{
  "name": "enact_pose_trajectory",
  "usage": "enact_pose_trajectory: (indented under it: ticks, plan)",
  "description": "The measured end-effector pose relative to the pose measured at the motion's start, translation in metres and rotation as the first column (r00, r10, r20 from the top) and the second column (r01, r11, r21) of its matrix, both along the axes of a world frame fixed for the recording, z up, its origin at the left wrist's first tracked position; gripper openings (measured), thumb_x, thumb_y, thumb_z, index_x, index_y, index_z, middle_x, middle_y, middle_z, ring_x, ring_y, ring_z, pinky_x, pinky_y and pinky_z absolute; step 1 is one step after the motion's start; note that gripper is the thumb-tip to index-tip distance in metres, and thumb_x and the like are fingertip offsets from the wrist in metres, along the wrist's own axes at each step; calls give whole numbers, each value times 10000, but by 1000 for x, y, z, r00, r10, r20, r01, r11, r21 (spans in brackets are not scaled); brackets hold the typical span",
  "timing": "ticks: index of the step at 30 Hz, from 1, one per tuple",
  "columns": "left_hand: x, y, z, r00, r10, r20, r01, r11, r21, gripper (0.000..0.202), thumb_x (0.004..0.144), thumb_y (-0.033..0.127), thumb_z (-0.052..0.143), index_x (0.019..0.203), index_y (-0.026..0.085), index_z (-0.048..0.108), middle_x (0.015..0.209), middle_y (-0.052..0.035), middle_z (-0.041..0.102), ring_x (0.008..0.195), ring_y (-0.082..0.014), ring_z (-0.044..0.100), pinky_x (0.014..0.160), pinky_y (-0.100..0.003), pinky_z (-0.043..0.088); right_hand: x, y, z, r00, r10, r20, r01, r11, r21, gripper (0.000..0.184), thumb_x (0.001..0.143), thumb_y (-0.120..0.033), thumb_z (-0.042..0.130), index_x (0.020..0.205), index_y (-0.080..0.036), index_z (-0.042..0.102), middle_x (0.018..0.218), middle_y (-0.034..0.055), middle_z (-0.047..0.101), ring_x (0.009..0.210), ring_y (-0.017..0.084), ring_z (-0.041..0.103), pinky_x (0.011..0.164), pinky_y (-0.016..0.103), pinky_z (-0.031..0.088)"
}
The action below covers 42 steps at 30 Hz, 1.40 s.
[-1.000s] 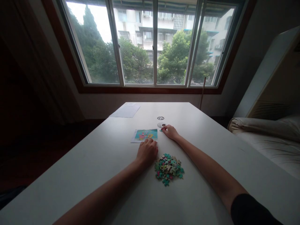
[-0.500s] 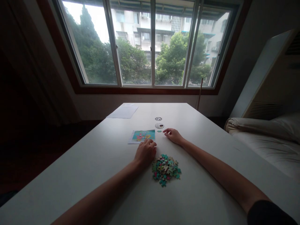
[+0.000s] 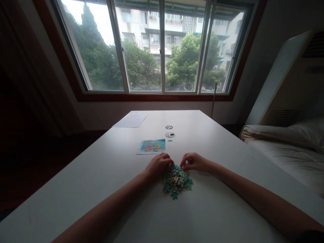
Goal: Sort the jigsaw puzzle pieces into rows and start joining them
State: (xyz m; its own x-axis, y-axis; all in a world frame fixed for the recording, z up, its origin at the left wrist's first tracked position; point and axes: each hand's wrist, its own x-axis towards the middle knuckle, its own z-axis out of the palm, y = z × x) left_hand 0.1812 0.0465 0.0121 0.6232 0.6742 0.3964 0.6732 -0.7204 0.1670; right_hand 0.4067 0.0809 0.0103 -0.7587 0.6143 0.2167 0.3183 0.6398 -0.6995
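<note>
A heap of small teal, pink and tan puzzle pieces [image 3: 176,184] lies on the white table [image 3: 101,189] in front of me. My left hand [image 3: 159,166] rests at the heap's far left edge, fingers curled onto the pieces. At the far right edge of the heap my right hand [image 3: 194,162] has its fingers bent down, fingertips touching the pieces. A colourful puzzle picture card [image 3: 152,146] lies just beyond my left hand. One single teal piece [image 3: 169,140] sits alone to the right of the card.
Two small round discs [image 3: 170,134] lie further back on the table, and a white sheet of paper [image 3: 130,119] at the far left corner. A bed with a pillow [image 3: 278,135] stands to the right. A large window fills the far wall.
My right hand left the single teal piece beside the card and came back to the heap. My left hand slid slightly right onto the heap's edge.
</note>
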Motion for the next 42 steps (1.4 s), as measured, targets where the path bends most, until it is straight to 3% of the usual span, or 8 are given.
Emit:
enact_pose_trajectory:
  ticks: [5, 10, 15, 19, 31, 39, 42]
  plan:
    - [-2, 0, 0, 994, -99, 44, 100, 994, -39, 184, 799, 143, 493, 844, 213, 658, 805, -38, 593, 748, -144, 510, 693, -246, 410, 0, 3, 0, 999, -28, -27, 24, 989, -146, 304, 652, -418, 655, 777, -141, 653, 614, -11, 545, 514, 67, 361, 471, 196, 286]
    - [2, -3, 0, 978, -166, 125, 179, 979, -100, 205, 801, 131, 477, 844, 208, 662, 812, -42, 599, 771, -145, 522, 712, -248, 417, -7, 3, -5, 954, -228, -197, 190, 963, -194, 298, 661, -426, 641, 719, -136, 605, 559, -26, 506, 489, 66, 362, 465, 204, 279]
    - [8, -3, 1, 920, -46, 390, 117, 980, -161, 173, 784, 156, 499, 878, 170, 643, 844, -60, 615, 790, -154, 546, 730, -274, 431, -20, -13, 1, 895, -308, -323, 312, 949, -41, 219, 734, -378, 586, 752, -160, 585, 648, -8, 548, 558, 85, 422, 535, 221, 339]
    - [11, -3, 3, 864, 24, 504, 143, 946, -290, 162, 768, 239, 553, 868, 159, 652, 832, -57, 624, 732, -142, 557, 611, -232, 425, -26, -22, 6, 866, -348, -359, 390, 920, 48, 177, 754, -349, 569, 746, -173, 577, 681, 2, 582, 595, 99, 463, 576, 236, 370]
    - [11, 2, 3, 771, 166, 615, 109, 917, -385, 213, 741, 328, 596, 737, 123, 654, 687, -31, 634, 611, -114, 526, 543, -214, 380, -22, -26, 8, 891, -273, -362, 368, 902, 226, 116, 787, -291, 544, 739, -191, 573, 721, 14, 578, 669, 121, 493, 636, 253, 414]
    - [10, 4, -1, 792, 153, 591, 112, 915, -388, 195, 739, 327, 605, 741, 138, 656, 693, -24, 647, 610, -116, 536, 543, -215, 392, -19, -26, 7, 915, -252, -315, 348, 889, 298, 156, 809, -317, 516, 744, -197, 592, 754, 40, 591, 684, 137, 502, 660, 281, 424]
    - [10, 3, 0, 808, 158, 567, 33, 950, -310, 178, 753, 314, 592, 735, 147, 652, 681, -24, 635, 612, -122, 530, 555, -230, 398, -19, -23, 3, 906, -278, -319, 376, 875, 305, 142, 788, -332, 544, 764, -198, 584, 765, 36, 595, 673, 133, 496, 658, 280, 423]
